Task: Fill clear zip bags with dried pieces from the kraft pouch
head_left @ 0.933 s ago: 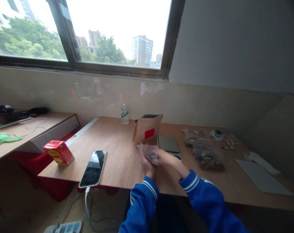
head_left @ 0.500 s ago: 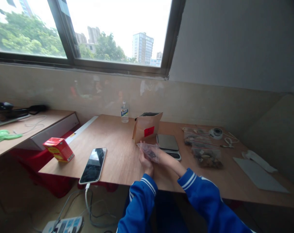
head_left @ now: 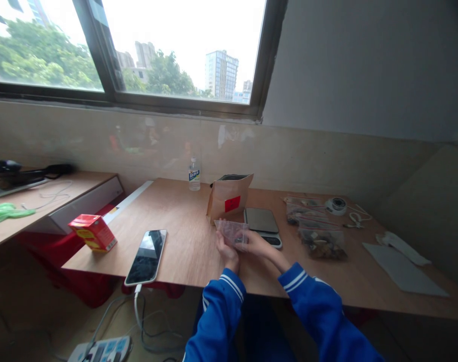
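Both hands, left hand (head_left: 226,250) and right hand (head_left: 255,244), pinch the small clear bag (head_left: 232,232) between them.

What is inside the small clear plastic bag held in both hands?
The small clear plastic bag looks mostly empty; a few small dark bits show near its bottom, too small to identify. The left hand and right hand cover its lower edge.

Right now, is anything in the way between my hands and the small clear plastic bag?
Nothing visible. The left hand and the right hand both grip the small clear plastic bag, over the wooden table, in front of the brown paper bag.
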Tool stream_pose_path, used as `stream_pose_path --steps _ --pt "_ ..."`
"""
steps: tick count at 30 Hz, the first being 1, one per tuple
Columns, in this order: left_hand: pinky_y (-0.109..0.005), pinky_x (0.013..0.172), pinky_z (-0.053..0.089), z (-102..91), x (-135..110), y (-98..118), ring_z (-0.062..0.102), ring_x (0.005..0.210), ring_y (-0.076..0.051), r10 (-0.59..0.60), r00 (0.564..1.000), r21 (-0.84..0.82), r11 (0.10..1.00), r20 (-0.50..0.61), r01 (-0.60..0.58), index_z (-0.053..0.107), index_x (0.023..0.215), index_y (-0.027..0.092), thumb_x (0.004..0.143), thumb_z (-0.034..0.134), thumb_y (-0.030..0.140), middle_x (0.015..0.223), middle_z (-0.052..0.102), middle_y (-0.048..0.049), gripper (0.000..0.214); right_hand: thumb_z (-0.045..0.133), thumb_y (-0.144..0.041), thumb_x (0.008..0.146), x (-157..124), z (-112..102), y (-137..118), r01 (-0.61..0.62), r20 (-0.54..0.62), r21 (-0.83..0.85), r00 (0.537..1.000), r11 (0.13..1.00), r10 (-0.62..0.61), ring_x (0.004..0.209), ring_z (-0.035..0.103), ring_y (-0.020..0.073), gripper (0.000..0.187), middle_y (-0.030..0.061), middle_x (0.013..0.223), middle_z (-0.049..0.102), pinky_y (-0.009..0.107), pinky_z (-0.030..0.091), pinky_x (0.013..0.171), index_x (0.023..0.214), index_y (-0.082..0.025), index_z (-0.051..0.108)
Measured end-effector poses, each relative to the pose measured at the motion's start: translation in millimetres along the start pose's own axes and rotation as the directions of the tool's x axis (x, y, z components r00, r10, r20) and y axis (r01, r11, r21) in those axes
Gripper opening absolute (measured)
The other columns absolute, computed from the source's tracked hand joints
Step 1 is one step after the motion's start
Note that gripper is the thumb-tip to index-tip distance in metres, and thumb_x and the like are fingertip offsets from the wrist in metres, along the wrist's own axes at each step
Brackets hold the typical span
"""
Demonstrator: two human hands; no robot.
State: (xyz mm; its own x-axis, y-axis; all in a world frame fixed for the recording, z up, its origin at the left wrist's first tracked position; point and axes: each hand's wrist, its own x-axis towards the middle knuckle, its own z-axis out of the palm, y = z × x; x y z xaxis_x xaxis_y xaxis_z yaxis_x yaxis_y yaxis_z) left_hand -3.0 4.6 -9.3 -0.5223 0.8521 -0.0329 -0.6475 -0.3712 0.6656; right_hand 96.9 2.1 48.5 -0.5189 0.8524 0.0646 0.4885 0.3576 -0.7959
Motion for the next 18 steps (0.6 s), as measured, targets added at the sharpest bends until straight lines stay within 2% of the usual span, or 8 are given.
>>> stream_pose_path --steps 4,9,13,16,18 --pt "-0.035 0.106 0.038 1.4 -2 7 0.049 0.125 -0.022 0.006 0.999 0.055 0.998 -0.034 -0.004 0.054 0.128 0.014 0.091 0.036 0.046 0.130 0.057 -0.0140 0.052 0.066 -0.028 0.072 1 -5 -4 -0.018 -0.012 0.112 1.000 0.994 0.019 0.072 0.061 0.0181 0.015 0.0047 0.079 0.067 0.029 0.047 0.067 0.080 -0.014 0.064" --pt "-0.035 0.101 0.042 2.4 -3 12 0.054 0.119 -0.024 -0.009 0.991 0.163 0.986 -0.133 0.031 0.055 0.126 0.013 0.091 0.034 0.052 0.128 0.058 -0.0150 0.057 0.070 -0.042 0.069 -6 -11 -3 -0.038 -0.166 0.261 0.983 0.965 0.083 0.075 0.061 0.0186 0.031 0.0053 0.081 0.067 0.029 0.048 0.065 0.085 -0.016 0.065" --pt "-0.033 0.101 0.042 2.5 -3 12 0.054 0.119 -0.022 -0.004 0.984 0.256 0.965 -0.178 0.050 0.055 0.125 0.014 0.092 0.029 0.054 0.127 0.059 -0.0138 0.058 0.071 -0.046 0.068 -8 -17 -5 -0.049 -0.217 0.366 0.967 0.929 0.136 0.075 0.062 0.0181 0.036 0.0048 0.083 0.067 0.028 0.048 0.062 0.089 -0.017 0.065" --pt "-0.034 0.103 0.041 1.6 -3 11 0.054 0.120 -0.022 -0.013 0.978 0.294 0.953 -0.208 0.075 0.053 0.126 0.013 0.093 0.027 0.052 0.129 0.057 -0.0138 0.058 0.072 -0.046 0.068 2 -30 -14 0.056 -0.334 0.464 0.936 0.884 0.116 0.078 0.064 0.0175 0.036 0.0044 0.086 0.068 0.029 0.050 0.069 0.089 -0.018 0.064" --pt "-0.035 0.103 0.041 0.6 -3 11 0.053 0.120 -0.022 -0.023 0.980 0.299 0.951 -0.200 0.083 0.051 0.128 0.013 0.093 0.026 0.050 0.131 0.056 -0.0139 0.057 0.071 -0.046 0.069 17 -48 -29 0.190 -0.459 0.488 0.886 0.852 0.065 0.080 0.065 0.0165 0.036 0.0040 0.088 0.069 0.030 0.051 0.075 0.090 -0.018 0.063"
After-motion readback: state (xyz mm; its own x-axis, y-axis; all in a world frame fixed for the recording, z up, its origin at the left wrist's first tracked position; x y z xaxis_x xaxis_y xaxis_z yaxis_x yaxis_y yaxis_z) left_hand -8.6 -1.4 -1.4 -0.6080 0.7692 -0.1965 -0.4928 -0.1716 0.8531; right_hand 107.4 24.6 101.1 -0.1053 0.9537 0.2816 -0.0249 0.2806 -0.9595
